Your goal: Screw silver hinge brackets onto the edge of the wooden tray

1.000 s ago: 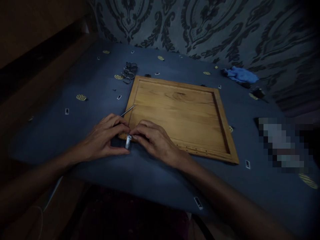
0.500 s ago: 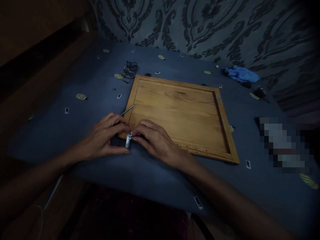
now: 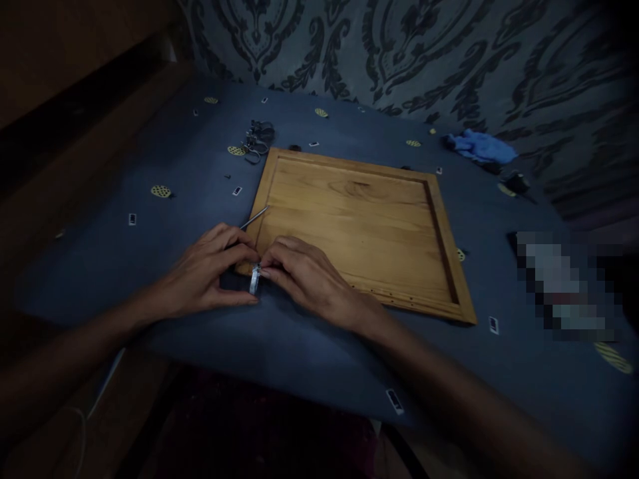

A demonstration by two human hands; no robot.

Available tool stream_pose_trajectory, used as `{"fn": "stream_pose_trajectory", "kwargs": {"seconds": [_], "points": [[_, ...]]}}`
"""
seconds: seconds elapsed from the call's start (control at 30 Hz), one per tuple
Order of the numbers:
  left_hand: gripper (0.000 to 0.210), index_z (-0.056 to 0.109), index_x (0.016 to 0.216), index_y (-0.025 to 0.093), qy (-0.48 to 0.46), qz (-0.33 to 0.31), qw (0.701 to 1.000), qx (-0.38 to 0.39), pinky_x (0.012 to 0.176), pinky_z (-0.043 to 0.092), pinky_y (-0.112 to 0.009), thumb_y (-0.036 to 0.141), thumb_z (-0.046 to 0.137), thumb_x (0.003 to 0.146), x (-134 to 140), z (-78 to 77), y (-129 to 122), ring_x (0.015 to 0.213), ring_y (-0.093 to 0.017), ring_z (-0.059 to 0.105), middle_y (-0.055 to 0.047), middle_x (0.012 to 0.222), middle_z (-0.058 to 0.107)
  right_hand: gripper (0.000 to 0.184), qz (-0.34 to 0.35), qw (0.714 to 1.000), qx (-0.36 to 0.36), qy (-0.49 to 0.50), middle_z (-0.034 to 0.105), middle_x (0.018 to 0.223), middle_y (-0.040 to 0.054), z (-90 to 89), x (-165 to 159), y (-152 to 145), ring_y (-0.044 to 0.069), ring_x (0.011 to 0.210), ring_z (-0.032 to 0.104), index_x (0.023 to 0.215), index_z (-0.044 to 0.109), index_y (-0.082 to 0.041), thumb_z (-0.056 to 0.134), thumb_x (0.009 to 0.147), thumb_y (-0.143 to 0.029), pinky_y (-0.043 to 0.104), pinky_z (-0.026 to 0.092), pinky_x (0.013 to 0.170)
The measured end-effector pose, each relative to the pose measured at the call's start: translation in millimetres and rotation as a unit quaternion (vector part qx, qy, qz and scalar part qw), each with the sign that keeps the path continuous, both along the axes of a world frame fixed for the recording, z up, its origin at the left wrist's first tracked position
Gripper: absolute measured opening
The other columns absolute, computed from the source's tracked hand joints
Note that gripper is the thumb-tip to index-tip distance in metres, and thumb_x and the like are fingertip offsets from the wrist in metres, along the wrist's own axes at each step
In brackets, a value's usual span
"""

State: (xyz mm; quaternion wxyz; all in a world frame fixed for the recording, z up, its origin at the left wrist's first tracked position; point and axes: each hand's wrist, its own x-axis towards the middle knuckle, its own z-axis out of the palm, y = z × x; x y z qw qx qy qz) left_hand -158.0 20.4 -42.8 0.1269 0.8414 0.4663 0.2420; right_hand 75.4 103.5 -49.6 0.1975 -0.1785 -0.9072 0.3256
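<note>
In the head view my left hand grips a small shiny metal clamp with a curved band, its thumb below and fingers above. My right hand pinches at the clamp's upper end; whatever tiny part sits between those fingertips is hidden. A thin metal rod like a screwdriver shaft sticks out beyond the left fingers over the board's edge. Its other end is covered by the hand, so I cannot tell whether it is held. Both hands are at the near left corner of a framed wooden board.
Several similar metal clamps lie behind the board's left side, with a small screw-like piece nearby. At the far right are a blue cloth and a dark object. A blurred-out item lies on the blue patterned tablecloth.
The clamp has turned slightly in my fingers, and the right fingertips have shifted a little at its upper end. Otherwise the hands and board stay where they were.
</note>
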Motion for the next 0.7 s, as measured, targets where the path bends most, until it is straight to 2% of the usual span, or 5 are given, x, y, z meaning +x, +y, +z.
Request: {"fn": "stream_pose_trajectory", "kwargs": {"seconds": [0.17, 0.4, 0.7], "points": [[0.049, 0.069, 0.123, 0.021, -0.003, -0.004, 1.000, 0.003, 0.099, 0.053, -0.039, 0.065, 0.067, 0.101, -0.8, -0.7, -0.3, 0.113, -0.025, 0.060, -0.009, 0.122, 0.065, 0.014, -0.005, 0.999, -0.028, -0.027, 0.067, 0.093, 0.0021, 9.6, -2.8, 1.2, 0.017, 0.085, 0.061, 0.095, 0.062, -0.021, 0.062, 0.108, -0.026, 0.031, 0.044, 0.078], [0.048, 0.071, 0.123, 0.024, 0.003, 0.010, 1.000, -0.026, 0.100, 0.054, -0.041, 0.064, 0.073, 0.097, -1.4, 1.8, -0.2, 0.115, -0.026, 0.061, -0.008, 0.123, 0.067, 0.015, -0.019, 0.997, -0.051, -0.049, 0.068, 0.088, 0.0003, 16.8, -5.0, 2.0, 0.016, 0.082, 0.062, 0.092, 0.063, -0.021, 0.064, 0.106, -0.024, 0.031, 0.043, 0.078], [0.051, 0.069, 0.126, 0.023, -0.007, -0.001, 1.000, 0.008, 0.096, 0.054, -0.038, 0.067, 0.066, 0.100, -2.1, -3.0, 0.4, 0.113, -0.025, 0.060, -0.009, 0.122, 0.066, 0.016, -0.049, 0.992, -0.083, -0.075, 0.067, 0.084, -0.0001, 22.7, -14.5, 2.2, 0.015, 0.078, 0.059, 0.088, 0.065, -0.021, 0.068, 0.103, -0.025, 0.030, 0.039, 0.072]]}}
